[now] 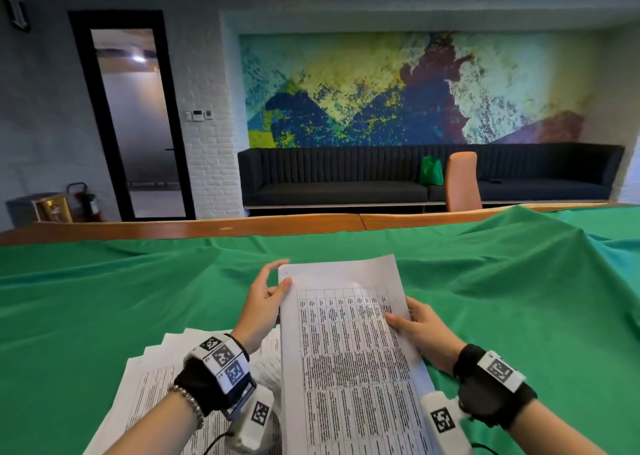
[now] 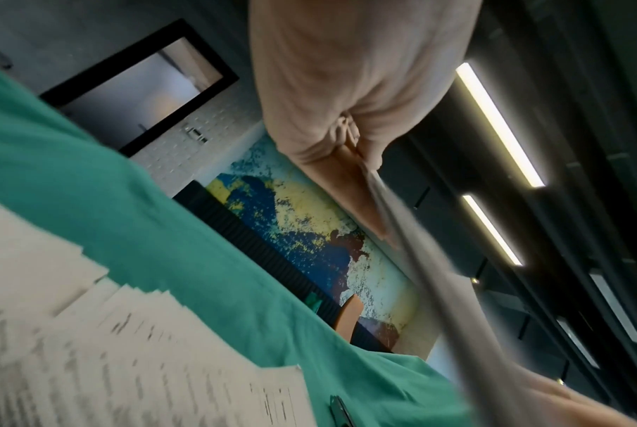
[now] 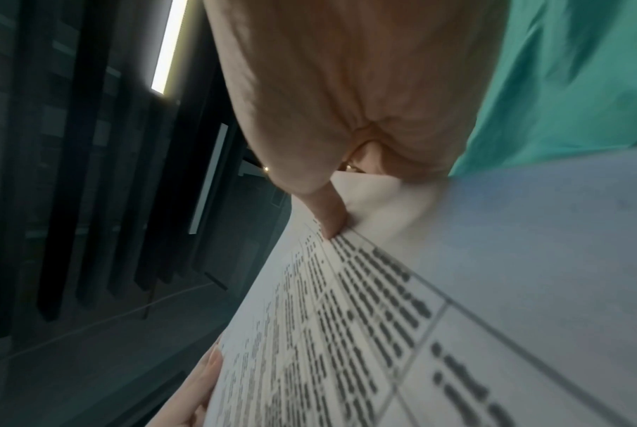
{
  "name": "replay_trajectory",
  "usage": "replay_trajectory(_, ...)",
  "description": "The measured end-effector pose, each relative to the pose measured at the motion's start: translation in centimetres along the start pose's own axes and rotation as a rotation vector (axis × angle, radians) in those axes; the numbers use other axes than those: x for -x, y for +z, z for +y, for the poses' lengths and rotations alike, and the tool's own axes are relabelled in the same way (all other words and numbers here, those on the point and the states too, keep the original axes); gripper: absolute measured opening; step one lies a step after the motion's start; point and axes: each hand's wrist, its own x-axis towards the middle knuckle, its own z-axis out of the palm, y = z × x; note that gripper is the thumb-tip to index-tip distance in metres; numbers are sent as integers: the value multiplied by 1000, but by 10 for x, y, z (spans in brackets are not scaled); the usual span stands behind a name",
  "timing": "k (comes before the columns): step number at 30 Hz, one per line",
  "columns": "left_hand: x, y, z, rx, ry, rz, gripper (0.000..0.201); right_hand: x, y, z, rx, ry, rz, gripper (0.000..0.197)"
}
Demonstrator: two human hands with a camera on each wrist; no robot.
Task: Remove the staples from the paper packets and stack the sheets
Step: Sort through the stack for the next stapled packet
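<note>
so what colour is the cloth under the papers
Green cloth, clearest in the head view.

Held packet [image 1: 349, 343] right of stack [image 1: 152, 385] on cloth [image 1: 104, 281].

Matt white printed paper packet [image 1: 349, 343] over a soft, wrinkled green cloth [image 1: 138, 281] with a wooden table edge [image 1: 194, 227].

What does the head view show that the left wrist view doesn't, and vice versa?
Head only: both hands on the raised packet, the left hand pinching its top left corner, the right hand gripping its right edge; the printed table on its front page.

Left wrist only: ceiling light strips, a small dark object on the cloth beside the loose pile, too blurred to identify.

Both: green cloth, fanned pile of sheets lying on it, mural, dark sofa.
</note>
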Motion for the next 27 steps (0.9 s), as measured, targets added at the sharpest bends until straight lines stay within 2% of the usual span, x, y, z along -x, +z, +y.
replay_trajectory(5, -1, 3, -17, -24, -54, 27, 14, -1, -4, 15, 3, 68, -4, 26)
replay_trajectory(8, -6, 6, -37, 8, -138, 52, 11, -2, -3, 25, -5, 105, 4, 24)
replay_trajectory(13, -17, 12, -72, -5, -254, 62, 25, -8, -6, 39, 96, 183, 23, 17)
replay_trajectory(15, -23, 9, -86, -73, -244, 80, 31, -17, -21, 43, 337, 141, 100, 7)
replay_trajectory(17, -27, 5, -101, -145, -223, 89, 38, -31, -49, 46, 705, 60, 277, 13)
replay_trajectory(18, -28, 4, -107, -173, -216, 89, 43, -35, -63, 46, 876, 67, 333, 16)
replay_trajectory(19, -26, 4, -109, -198, -211, 90, 45, -38, -73, 48, 1019, 113, 335, 20)
replay_trajectory(21, -20, 8, -101, -236, -182, 104, 42, -41, -87, 62, 1265, 292, 231, 46)
replay_trajectory(23, -14, 12, -93, -276, -150, 114, 34, -43, -92, 79, 1364, 416, 125, 71)
replay_trajectory(24, -12, 15, -89, -299, -131, 114, 30, -44, -93, 84, 1365, 423, 111, 74)
replay_trajectory(27, -5, 20, -80, -333, -74, 99, 27, -47, -98, 91, 1334, 391, 124, 63)
